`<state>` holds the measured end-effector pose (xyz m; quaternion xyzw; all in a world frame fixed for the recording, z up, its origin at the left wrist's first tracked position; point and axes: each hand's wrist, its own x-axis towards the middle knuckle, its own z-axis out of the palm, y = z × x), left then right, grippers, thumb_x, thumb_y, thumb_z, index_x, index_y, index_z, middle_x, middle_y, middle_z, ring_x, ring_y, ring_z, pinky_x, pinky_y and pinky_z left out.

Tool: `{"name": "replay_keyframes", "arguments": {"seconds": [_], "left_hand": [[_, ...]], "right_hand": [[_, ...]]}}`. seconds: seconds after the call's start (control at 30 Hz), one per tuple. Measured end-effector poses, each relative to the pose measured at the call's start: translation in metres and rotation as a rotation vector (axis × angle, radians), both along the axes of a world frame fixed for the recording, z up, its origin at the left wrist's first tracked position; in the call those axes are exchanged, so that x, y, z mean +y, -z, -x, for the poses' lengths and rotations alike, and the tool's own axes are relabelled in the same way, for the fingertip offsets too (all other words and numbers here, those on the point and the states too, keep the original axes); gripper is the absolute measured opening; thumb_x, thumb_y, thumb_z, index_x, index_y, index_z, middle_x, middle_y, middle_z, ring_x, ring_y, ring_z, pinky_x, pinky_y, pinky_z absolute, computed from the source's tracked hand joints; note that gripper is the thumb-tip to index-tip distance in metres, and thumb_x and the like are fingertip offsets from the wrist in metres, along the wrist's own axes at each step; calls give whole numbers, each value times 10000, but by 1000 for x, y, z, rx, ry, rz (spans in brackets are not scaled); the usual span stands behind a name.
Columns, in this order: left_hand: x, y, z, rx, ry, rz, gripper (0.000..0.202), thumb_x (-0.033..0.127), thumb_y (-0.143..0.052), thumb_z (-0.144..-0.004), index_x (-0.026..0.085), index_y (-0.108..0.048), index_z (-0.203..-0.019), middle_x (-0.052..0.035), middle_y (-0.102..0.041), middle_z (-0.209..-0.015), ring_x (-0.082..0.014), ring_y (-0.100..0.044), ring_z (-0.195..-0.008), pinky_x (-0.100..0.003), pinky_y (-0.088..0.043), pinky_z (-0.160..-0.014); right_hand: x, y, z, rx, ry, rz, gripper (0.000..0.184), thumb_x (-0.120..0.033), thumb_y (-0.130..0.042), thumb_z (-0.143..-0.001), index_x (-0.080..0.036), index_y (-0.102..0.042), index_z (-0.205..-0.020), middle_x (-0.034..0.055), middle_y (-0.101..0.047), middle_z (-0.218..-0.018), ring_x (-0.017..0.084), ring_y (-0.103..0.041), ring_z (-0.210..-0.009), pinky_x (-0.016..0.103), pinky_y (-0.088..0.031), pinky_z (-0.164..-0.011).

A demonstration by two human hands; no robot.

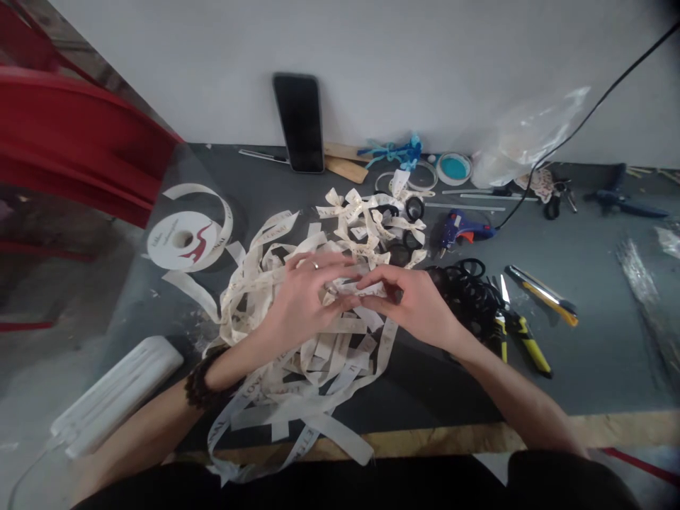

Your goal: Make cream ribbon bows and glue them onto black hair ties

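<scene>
My left hand (305, 294) and my right hand (411, 301) meet over a heap of cream printed ribbon (297, 354) on the dark table. Both pinch the same short piece of ribbon (357, 287) between their fingertips. The left hand wears a ring, and a dark beaded bracelet (199, 382) sits on its wrist. Behind the hands lies a cluster of finished cream ribbon bows (366, 219). A ribbon spool (185, 237) with a red mark lies flat to the left.
A blue glue gun (462, 228) lies right of the bows, with yellow-handled scissors (518, 326), a yellow cutter (542, 290) and black hair ties (467, 294) nearby. A phone (299, 124) leans on the wall. A white box (114, 393) lies front left; a plastic bag (523, 138) back right.
</scene>
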<state>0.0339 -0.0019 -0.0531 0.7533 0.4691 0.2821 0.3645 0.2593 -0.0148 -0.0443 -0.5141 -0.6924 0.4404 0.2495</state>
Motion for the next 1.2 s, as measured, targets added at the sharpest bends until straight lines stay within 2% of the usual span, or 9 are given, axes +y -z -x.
{"name": "replay_keyframes", "arguments": {"seconds": [0.07,0.17,0.23,0.43,0.6,0.7,0.83,1.03,1.2], "left_hand": [[0,1,-1,-20,-4,125,184,460,-771,-933,283,-800,-976,-41,-834,-982,-295,-790,-969,-454,-610,-914],[0,4,-1,-80,-8,278,240,454,-783,-914,269,-779,-1066,-39,-832,-887,-255,-799,-792,-329,-598,-640],[-1,5,-1,-86,13,296,255,444,-800,-894,260,-774,-1068,-41,-832,-874,-248,-797,-769,-320,-592,-626],[-3,1,-5,-85,145,382,232,354,-795,-851,223,-675,-702,13,-721,-656,-161,-672,-582,-267,-492,-541],[-2,-2,-3,-124,194,419,241,396,-746,-915,221,-696,-756,5,-685,-674,-149,-622,-594,-261,-451,-541],[1,2,4,-162,150,413,189,423,-719,-960,256,-788,-906,-26,-765,-813,-179,-677,-680,-280,-494,-588],[3,10,8,-271,36,478,105,364,-787,-916,263,-802,-890,-20,-778,-835,-183,-702,-732,-280,-529,-656],[2,11,4,-327,-99,546,154,377,-791,-914,226,-808,-891,-18,-745,-785,-143,-643,-698,-238,-493,-634],[1,9,1,-456,-159,611,177,347,-861,-844,196,-769,-838,1,-699,-755,-109,-581,-668,-211,-454,-610]], "right_hand": [[-1,1,0,52,44,36,156,-307,-797,-905,-242,-767,-1044,-27,-759,-821,129,-633,-686,271,-454,-640],[-1,1,0,150,118,53,171,-319,-750,-935,-219,-739,-1073,17,-798,-911,159,-722,-796,281,-512,-689],[-1,1,0,188,144,49,136,-300,-723,-943,-218,-738,-1050,32,-806,-941,175,-753,-843,289,-543,-718],[-7,2,7,251,185,72,102,-240,-740,-903,-220,-770,-998,27,-812,-936,186,-776,-866,297,-591,-751],[-10,6,10,322,271,55,113,-261,-762,-912,-218,-759,-1016,20,-798,-931,166,-764,-849,286,-599,-763],[-7,6,5,326,336,9,183,-317,-753,-940,-219,-733,-1093,35,-791,-986,171,-762,-879,292,-604,-774],[-4,3,0,304,225,116,336,-380,-775,-931,-218,-705,-1217,53,-811,-1046,200,-785,-960,306,-617,-808],[-8,3,9,208,193,155,172,-340,-823,-873,-196,-779,-955,27,-808,-835,164,-756,-750,277,-589,-707],[-12,7,12,132,199,49,258,-374,-761,-919,-217,-734,-1121,39,-820,-981,187,-774,-880,299,-589,-784]]}}
